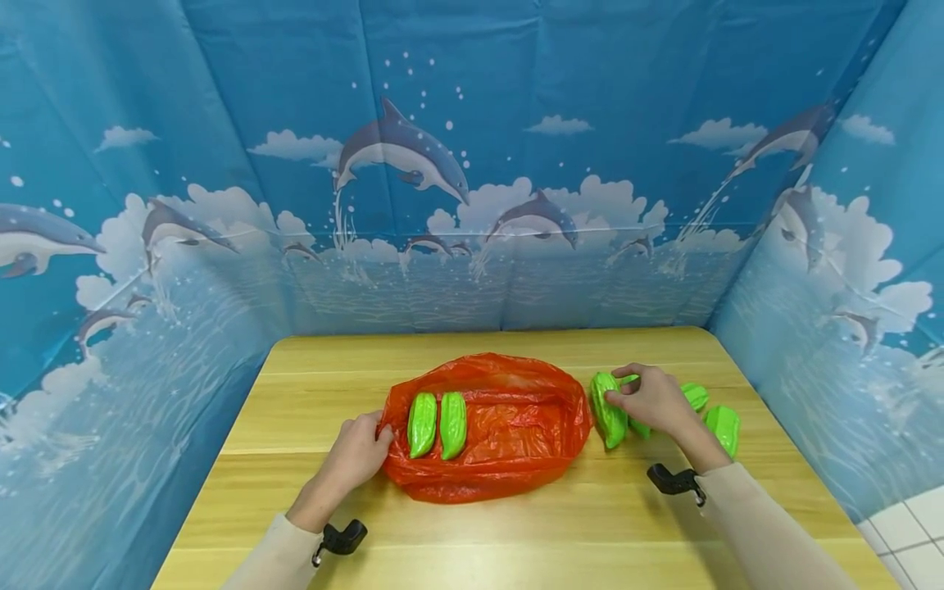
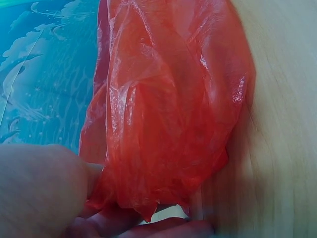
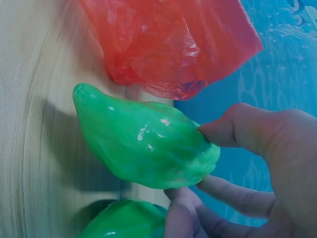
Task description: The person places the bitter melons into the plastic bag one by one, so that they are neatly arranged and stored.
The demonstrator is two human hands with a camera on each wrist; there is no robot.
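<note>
A red plastic bag (image 1: 516, 483) lies on the table with its mouth spread wide. Inside it, towards the left, two glossy green ridged fruits (image 1: 422, 424) lie side by side. My left hand (image 1: 356, 452) pinches the bag's left edge between thumb and fingers. Beyond the bag's right side, my right hand (image 1: 656, 399) holds another green ridged fruit (image 3: 143, 141) by one end, thumb on one side and fingertips on the other. Its narrow end points towards the wood in the right wrist view. A further green fruit (image 3: 126, 220) shows just beside it.
More green fruits (image 1: 723, 428) lie right of my right hand on the wooden table (image 1: 295, 410), partly hidden by the hand and forearm. A blue curtain (image 1: 472, 279) printed with dolphins hangs along the back and both sides. White floor tiles (image 1: 903, 524) show at lower right.
</note>
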